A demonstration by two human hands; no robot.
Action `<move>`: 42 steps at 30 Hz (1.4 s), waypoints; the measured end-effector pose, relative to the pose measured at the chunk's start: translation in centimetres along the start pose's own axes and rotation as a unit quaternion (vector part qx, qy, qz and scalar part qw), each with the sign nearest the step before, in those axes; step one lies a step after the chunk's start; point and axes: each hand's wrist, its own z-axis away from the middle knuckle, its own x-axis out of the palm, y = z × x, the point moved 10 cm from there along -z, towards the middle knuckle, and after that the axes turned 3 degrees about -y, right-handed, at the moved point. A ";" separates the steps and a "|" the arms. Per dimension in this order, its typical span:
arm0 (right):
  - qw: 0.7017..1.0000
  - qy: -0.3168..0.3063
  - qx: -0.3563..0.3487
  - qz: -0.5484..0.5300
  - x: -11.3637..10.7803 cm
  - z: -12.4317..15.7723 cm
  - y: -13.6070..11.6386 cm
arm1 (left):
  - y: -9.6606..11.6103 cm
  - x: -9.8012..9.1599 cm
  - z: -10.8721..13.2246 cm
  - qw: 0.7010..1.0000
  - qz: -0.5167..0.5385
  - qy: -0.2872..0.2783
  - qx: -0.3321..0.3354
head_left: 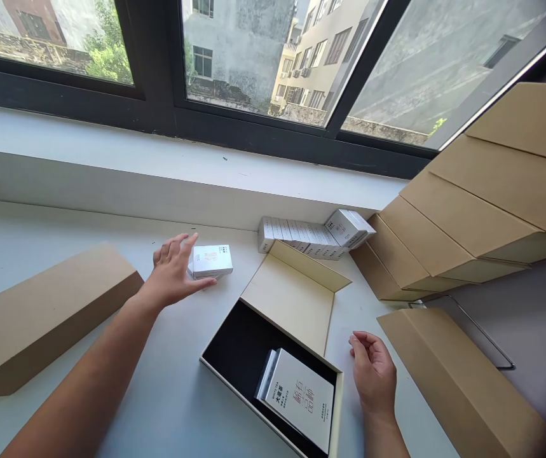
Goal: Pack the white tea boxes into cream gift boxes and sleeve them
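My left hand point(170, 272) reaches over the table with fingers and thumb spread around a small white carton point(212, 259). This carton lies on top of another one, mostly hidden; whether my fingers touch either cannot be made out. In front of me lies a cream gift box point(296, 296) with its flap lid folded back and a black interior. Inside, at its near right end, sits a larger white tea box point(301, 397) with printed characters, tilted on something silvery. Just right of the gift box, my right hand point(374, 370) is loosely curled, with nothing visible in it.
Against the sill wall stands a row of small white cartons point(296, 234), some stacked at its right end. Long brown boxes point(482, 197) pile up at the right, with another brown box point(463, 381) nearer. A brown box point(53, 305) lies left. Windows rise behind the white sill point(182, 159).
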 end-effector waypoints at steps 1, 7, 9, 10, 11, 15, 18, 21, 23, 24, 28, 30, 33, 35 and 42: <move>1.000 -0.003 -0.001 0.001 0.1 0.0 0.0 | 0.7 0.1 -0.6 1.000 -0.010 -0.020 -0.002; 1.000 -0.013 -0.006 0.012 0.2 -0.2 0.3 | 3.0 4.7 -2.5 0.950 -0.147 -0.258 -0.098; 1.000 -0.016 -0.013 0.012 0.3 -0.2 0.3 | 2.6 5.1 -2.4 0.935 -0.165 -0.284 -0.132; 1.000 -0.018 -0.016 0.014 0.3 -0.2 0.3 | 2.3 5.2 -2.3 0.933 -0.163 -0.287 -0.143; 0.999 -0.020 -0.018 0.017 0.3 -0.2 0.2 | 1.9 5.1 -2.2 0.932 -0.159 -0.289 -0.151; 0.999 -0.024 -0.026 0.026 0.4 -0.1 -0.1 | 0.1 4.4 -1.3 0.925 -0.140 -0.308 -0.173; 0.999 -0.025 -0.028 0.033 0.5 0.0 -0.4 | -0.7 3.4 -0.7 0.928 -0.120 -0.309 -0.169; 0.999 -0.026 -0.032 0.035 0.5 0.0 -0.6 | -0.5 2.4 -0.1 0.940 -0.086 -0.299 -0.136; 0.998 -0.028 -0.035 0.036 0.6 0.0 -0.6 | 0.3 1.5 0.2 0.952 -0.057 -0.282 -0.104; 0.998 -0.029 -0.035 0.036 0.7 0.0 -0.6 | 1.0 0.9 0.3 0.960 -0.038 -0.266 -0.083; 0.998 -0.031 -0.036 0.038 0.9 0.0 -0.7 | 6.2 -1.7 1.1 0.978 0.049 -0.200 0.028; 0.998 -0.031 -0.039 0.039 0.9 0.0 -0.9 | 9.8 -2.0 2.5 0.966 0.095 -0.223 0.087; 0.998 -0.030 -0.043 0.044 0.8 0.2 -1.1 | 14.6 -0.8 5.7 0.912 0.177 -0.333 0.162; 0.997 -0.028 -0.042 0.053 0.8 0.2 -1.2 | 16.3 0.5 7.6 0.878 0.192 -0.400 0.180; 0.996 -0.034 -0.045 0.071 0.8 0.4 -1.3 | 17.0 2.3 7.9 0.885 0.042 -0.416 0.205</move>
